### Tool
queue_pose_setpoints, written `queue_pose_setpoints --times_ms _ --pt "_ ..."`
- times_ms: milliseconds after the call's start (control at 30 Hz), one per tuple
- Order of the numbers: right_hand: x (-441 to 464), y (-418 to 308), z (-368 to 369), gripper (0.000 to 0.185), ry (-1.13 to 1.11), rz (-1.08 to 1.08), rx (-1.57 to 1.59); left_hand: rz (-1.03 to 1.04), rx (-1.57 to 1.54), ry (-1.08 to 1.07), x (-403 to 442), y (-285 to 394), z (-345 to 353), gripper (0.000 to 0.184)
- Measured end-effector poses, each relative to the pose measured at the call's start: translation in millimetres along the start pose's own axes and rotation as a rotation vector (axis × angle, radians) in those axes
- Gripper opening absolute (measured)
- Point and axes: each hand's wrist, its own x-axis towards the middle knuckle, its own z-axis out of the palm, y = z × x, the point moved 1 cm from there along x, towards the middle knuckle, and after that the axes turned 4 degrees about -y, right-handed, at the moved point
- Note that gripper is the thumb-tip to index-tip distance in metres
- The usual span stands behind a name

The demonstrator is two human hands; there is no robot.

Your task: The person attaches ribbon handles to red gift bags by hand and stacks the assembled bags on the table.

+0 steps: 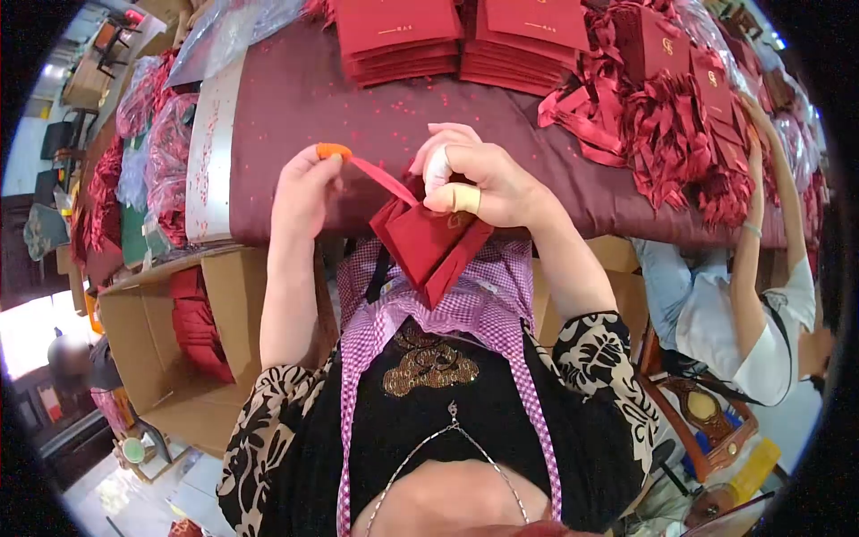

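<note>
A small red gift bag hangs tilted in front of my apron at the table's near edge. My right hand, with pale covers on thumb and a finger, grips the bag's top edge. A red ribbon runs from there up and left to my left hand. That hand pinches the ribbon's end, an orange finger cover showing on one finger. The ribbon looks stretched between both hands. My right fingers partly hide the bag's top.
Stacks of red bags stand at the table's far side. Ribboned red bags pile up at the right, near a co-worker's hands. An open cardboard box holding red items is at lower left.
</note>
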Motion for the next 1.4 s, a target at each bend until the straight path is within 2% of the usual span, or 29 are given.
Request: queue_pose_setpoints --times_ms 100,133,200,233,300,333,400,433,533,567,633,667,700,733,767,833,900,1000,1067,1233,1300,1400 --pt "-0.3 3.4 -0.5 0.013 0.075 0.000 -0.027 0.358 0.741 0.289 -9.1 -0.6 13.9 0.021" --pt "-2.0 4.9 0.0 0.013 0.080 -0.001 -0.030 0.362 0.742 0.284 -12.8 1.1 14.9 0.021" --pt "-5.6 7.9 -0.6 0.009 0.130 0.095 0.074 0.370 0.374 0.105 -25.0 8.3 21.4 0.022" --pt "-6.1 6.6 -1.1 0.009 0.132 0.093 0.068 0.304 0.295 -0.078 -28.7 9.8 22.2 0.025" --pt "-4.6 5.0 0.8 0.006 0.071 0.176 0.327 0.144 0.155 -0.295 -36.4 3.2 31.5 0.030" --pt "-3.3 11.5 5.0 0.007 0.077 0.057 0.340 0.168 0.154 -0.381 -38.7 6.1 46.1 0.033" --pt "1.2 11.8 10.5 0.007 0.096 0.032 0.335 0.291 0.211 -0.461 -33.7 -4.6 52.1 0.034" --pt "2.0 10.1 12.1 0.007 0.108 0.011 0.335 0.198 0.101 -0.436 -38.2 -4.0 58.0 0.033" --pt "-0.9 7.3 11.0 0.008 0.119 0.138 0.428 0.137 0.121 -0.415 -30.5 -10.1 53.6 0.029" --pt "-2.2 8.6 11.5 0.010 0.146 0.209 0.506 0.182 0.135 -0.356 -30.5 -10.9 56.4 0.024" --pt "-6.9 7.8 0.6 0.015 0.395 0.220 0.317 0.088 0.085 -0.250 -30.6 -6.1 51.1 0.020" --pt "-10.8 25.9 -10.0 0.017 0.523 0.135 -0.043 0.119 0.116 -0.159 -34.2 4.8 55.0 0.017" --pt "-17.4 31.6 -23.2 0.021 0.645 0.146 -0.348 0.116 0.114 -0.149 -32.2 4.5 52.5 0.017" --pt "-24.5 40.4 -30.6 0.023 0.820 0.209 -0.479 0.220 0.139 -0.066 -25.8 6.7 47.2 0.013" --pt "-35.1 41.6 -40.2 0.028 0.848 0.282 -0.766 0.326 0.165 0.026 -19.9 9.9 40.9 0.010" --pt "-58.6 66.2 -52.3 0.039 0.801 0.475 -0.999 0.339 0.426 0.105 -13.2 16.3 25.4 0.011" --pt "-68.6 73.3 -49.1 0.035 0.669 0.626 -1.199 0.335 0.519 0.156 -9.5 20.0 26.2 0.015" --pt "-75.6 77.2 -38.2 0.023 0.543 0.538 -1.178 0.321 0.469 0.151 3.1 6.3 17.7 0.016" --pt "-71.6 69.3 -27.3 0.021 0.493 0.488 -1.129 0.245 0.398 0.098 4.5 3.4 14.4 0.016" --pt "-57.9 37.4 7.3 0.020 0.329 0.199 -0.920 0.148 0.290 0.054 5.5 0.2 9.2 0.018" --pt "-59.2 37.4 14.2 0.019 0.238 0.163 -0.910 0.130 0.377 0.088 8.5 -0.6 6.6 0.017" --pt "-65.6 31.3 0.5 0.018 0.181 0.175 -0.869 0.118 0.271 0.093 6.6 -1.4 4.7 0.017"
